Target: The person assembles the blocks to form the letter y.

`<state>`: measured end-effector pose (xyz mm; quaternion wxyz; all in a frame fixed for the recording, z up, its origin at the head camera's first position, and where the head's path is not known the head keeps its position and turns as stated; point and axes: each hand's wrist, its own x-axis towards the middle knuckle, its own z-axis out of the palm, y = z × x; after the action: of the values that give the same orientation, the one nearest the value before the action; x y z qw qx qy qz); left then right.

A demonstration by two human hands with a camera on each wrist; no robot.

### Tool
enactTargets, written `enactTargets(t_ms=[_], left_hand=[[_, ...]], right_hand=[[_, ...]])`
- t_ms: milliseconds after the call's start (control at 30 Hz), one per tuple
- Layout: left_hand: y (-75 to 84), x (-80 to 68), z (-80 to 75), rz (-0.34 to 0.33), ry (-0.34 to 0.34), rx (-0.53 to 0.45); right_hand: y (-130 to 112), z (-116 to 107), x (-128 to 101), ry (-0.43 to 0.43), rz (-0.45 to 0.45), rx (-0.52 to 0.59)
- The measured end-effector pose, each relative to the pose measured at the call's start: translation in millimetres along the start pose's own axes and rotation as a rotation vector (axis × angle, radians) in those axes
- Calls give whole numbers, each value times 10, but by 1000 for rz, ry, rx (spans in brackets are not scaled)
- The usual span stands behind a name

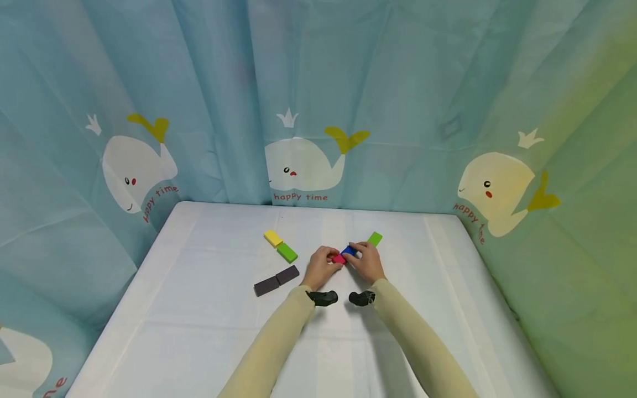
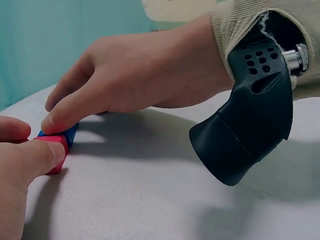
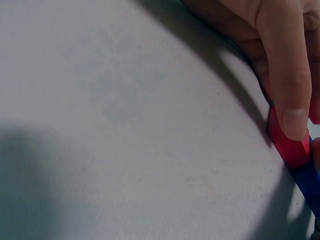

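On the white table, a red block and a blue block meet end to end in a slanting line. My left hand pinches the red block between thumb and fingers, its thumb lying against the near side. My right hand holds the blue block, thumb on the near side and fingers reaching over the far side. In the right wrist view the red block shows under the left thumb, and part of the blue block at the right edge. Fingers cover much of both blocks.
A green block lies just beyond my right hand. To the left, a yellow block and another green block form a line, with two black blocks end to end nearer me. A whale-print curtain surrounds the table.
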<state>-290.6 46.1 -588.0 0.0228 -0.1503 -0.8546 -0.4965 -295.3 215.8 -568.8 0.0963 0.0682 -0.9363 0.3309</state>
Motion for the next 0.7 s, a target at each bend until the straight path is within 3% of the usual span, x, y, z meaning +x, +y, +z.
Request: enactTargets(t_ms=[400, 700], left_hand=[[66, -7, -18, -25, 19, -8], [54, -8, -6, 3, 25, -7]], right_hand=[[-32, 17, -11, 12, 22, 14], [18, 22, 1, -8, 30, 15]])
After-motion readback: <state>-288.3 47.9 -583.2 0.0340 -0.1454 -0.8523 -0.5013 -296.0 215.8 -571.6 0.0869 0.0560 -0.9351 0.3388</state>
